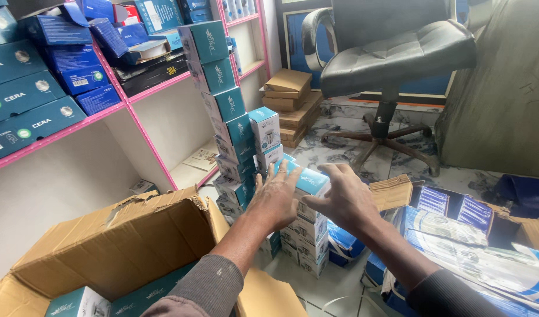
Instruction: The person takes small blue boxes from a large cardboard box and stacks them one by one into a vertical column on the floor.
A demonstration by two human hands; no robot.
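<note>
Both my hands are on the teal-and-white box (307, 181) topping the short stack (304, 235) just ahead. Left hand (276, 196) lies flat on its near end, right hand (345, 199) cups its right side, fingers spread; its long axis runs left-right.

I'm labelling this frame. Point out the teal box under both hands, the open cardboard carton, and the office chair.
teal box (312, 181), head view, its top face.
open cardboard carton (134, 240), head view, inner wall.
office chair (398, 56), head view, seat cushion.
</note>
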